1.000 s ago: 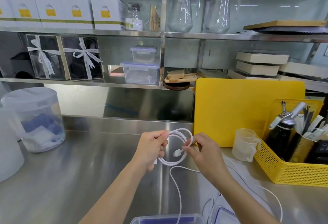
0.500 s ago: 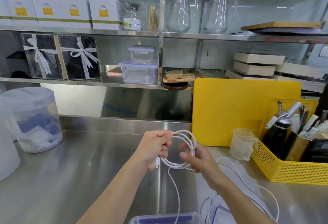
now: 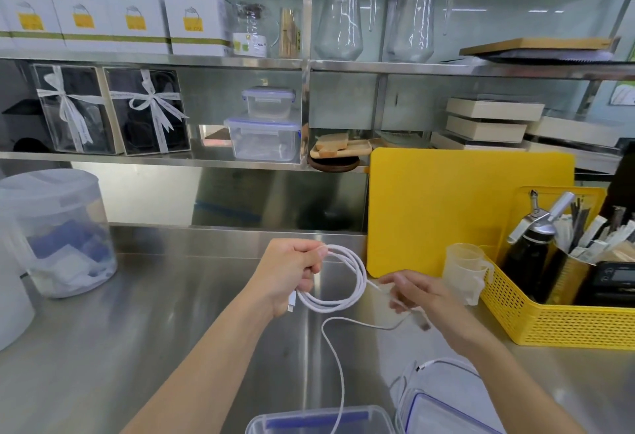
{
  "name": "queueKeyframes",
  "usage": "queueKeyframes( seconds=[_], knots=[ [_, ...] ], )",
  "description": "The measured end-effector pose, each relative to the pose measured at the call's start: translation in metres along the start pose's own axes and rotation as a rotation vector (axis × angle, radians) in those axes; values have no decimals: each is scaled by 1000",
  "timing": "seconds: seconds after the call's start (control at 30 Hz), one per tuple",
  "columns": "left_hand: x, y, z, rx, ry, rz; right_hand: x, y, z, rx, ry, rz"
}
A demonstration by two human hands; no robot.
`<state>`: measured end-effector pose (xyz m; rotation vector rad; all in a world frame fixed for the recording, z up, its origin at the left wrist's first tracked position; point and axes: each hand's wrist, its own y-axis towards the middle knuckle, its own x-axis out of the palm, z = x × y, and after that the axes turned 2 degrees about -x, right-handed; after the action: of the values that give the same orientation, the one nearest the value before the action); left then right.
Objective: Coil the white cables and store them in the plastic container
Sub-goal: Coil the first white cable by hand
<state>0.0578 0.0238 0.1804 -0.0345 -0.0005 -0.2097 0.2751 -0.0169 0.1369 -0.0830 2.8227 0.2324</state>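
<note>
My left hand grips a coiled white cable above the steel table, fingers curled round the loops. The loose strand runs to my right hand, which is blurred; I cannot tell whether it pinches the strand. The tail drops toward the plastic container at the near edge, a blue-rimmed lid just beside it. A yellow basket stands to the right.
</note>
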Motion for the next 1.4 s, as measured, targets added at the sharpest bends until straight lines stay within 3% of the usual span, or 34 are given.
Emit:
queueKeyframes(
  seconds=[0.17, 0.3, 0.43, 0.5, 0.57, 0.63, 0.8, 0.9, 1.03, 1.23, 1.4],
  knots=[
    [17, -7, -6, 0, 61, -75, 37, 9, -25, -73, 203, -18],
    [17, -7, -6, 0, 59, -78, 54, 20, -27, -123, 170, 128],
    [8, -9, -1, -29, 104, -127, 57, 26, -27, -195, 29, 168],
    [4, -6, -1, 18, 323, -66, 57, 28, -29, -257, -129, 187],
    [1, -3, 0, 90, 711, 48, 57, 31, -28, -308, -336, 204],
    [-2, -3, 2, 81, 855, 70, 57, 32, -24, -319, -468, 197],
    [-4, -13, 2, -76, 607, -301, 57, 30, -20, -292, -427, 223],
    [-3, -14, -11, -43, 352, -336, 55, 30, -22, -237, -268, 206],
    [8, -15, -25, -6, -122, -192, 56, 29, -28, -185, -30, 183],
    [27, -16, -22, 191, 416, 36, 59, 25, -30, -204, -21, 233],
    [24, -6, -31, 317, 434, 309, 70, 23, -22, -245, -135, 246]
  ],
)
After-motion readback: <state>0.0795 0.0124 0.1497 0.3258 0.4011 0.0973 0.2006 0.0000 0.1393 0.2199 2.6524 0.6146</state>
